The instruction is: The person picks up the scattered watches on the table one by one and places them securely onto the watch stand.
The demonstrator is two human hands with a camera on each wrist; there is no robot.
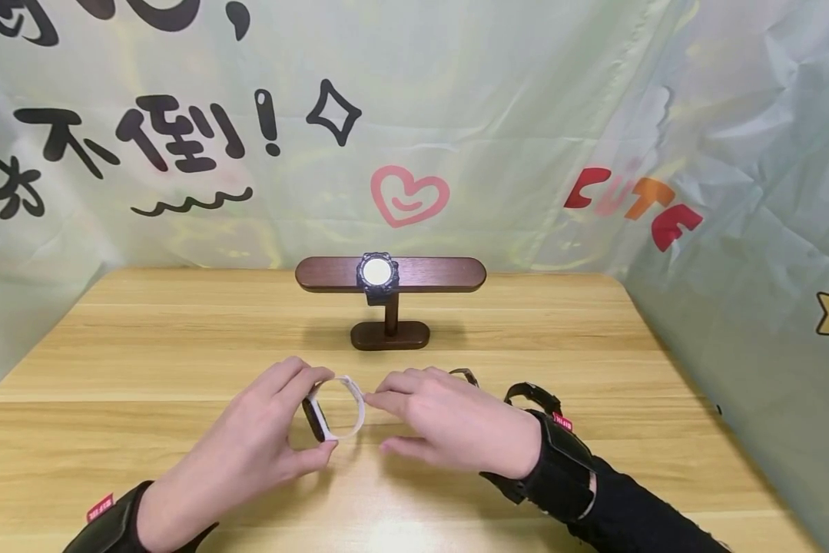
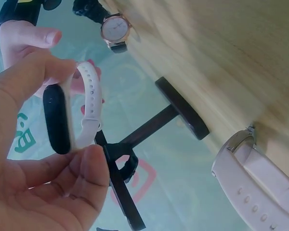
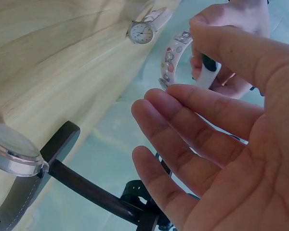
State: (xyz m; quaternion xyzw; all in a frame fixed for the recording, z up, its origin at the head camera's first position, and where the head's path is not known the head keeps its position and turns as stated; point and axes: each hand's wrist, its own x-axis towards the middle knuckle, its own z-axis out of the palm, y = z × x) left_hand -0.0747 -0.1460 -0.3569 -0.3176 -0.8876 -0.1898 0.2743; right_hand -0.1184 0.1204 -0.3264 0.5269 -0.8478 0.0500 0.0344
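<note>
My left hand (image 1: 265, 430) pinches a white fitness band (image 1: 313, 419) by its edges, thumb below and fingers above. The band's strap is fastened into a loop, and its dark screen (image 2: 57, 119) faces left in the head view. Small printed pictures show on the strap (image 3: 170, 60) in the right wrist view. Just right of the loop is my right hand (image 1: 449, 422), its fingers extended and holding nothing. One fingertip is at the strap's outer side; whether it touches, I cannot tell.
Behind the hands stands a dark wooden watch stand (image 1: 442, 274) with a black watch (image 1: 377, 273) on its bar. Two dark-strapped watches, one a black strap (image 1: 535, 395), lie beyond my right forearm. A pale-strapped watch (image 2: 250, 178) lies on the wooden table (image 1: 179, 330). Printed cloth hangs behind.
</note>
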